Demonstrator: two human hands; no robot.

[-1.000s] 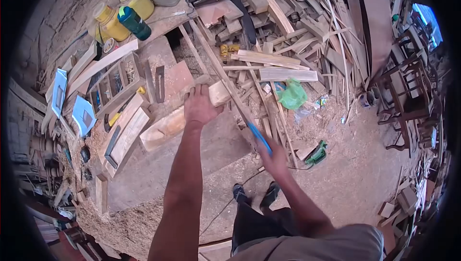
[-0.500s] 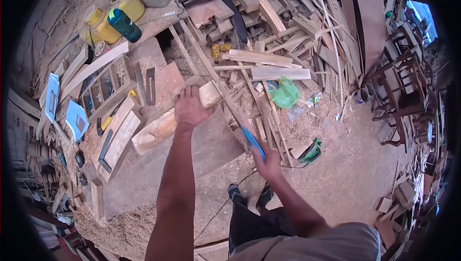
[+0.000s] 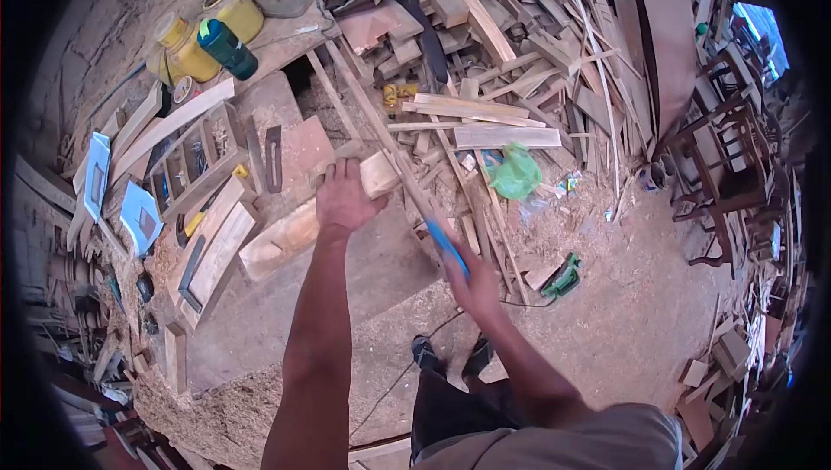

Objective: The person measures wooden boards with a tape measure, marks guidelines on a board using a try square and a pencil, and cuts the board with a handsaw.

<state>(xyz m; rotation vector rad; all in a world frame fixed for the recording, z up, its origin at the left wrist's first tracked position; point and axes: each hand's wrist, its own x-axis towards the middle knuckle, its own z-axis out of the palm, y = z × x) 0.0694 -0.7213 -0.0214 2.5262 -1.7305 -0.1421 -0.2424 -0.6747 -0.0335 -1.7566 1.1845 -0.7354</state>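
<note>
The blue tool [image 3: 441, 238] has shifted slightly left and farther, gripped in the closed right hand [image 3: 476, 284]. The wooden block [image 3: 279, 242] lies left of it on the board [image 3: 303, 305], the left hand [image 3: 344, 197] still clasping its far edge; a green tool [image 3: 563, 277] lies right.

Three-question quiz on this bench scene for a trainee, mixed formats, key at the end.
1. True or false: the left hand is on the pale wood block.

2. Which hand grips the blue handle?
A) Left hand
B) Right hand
C) Neither

3. Fill in the colour: the crumpled plastic bag beside the wood scraps is ____.

Key: 1 true; 2 B; 3 green.
</note>
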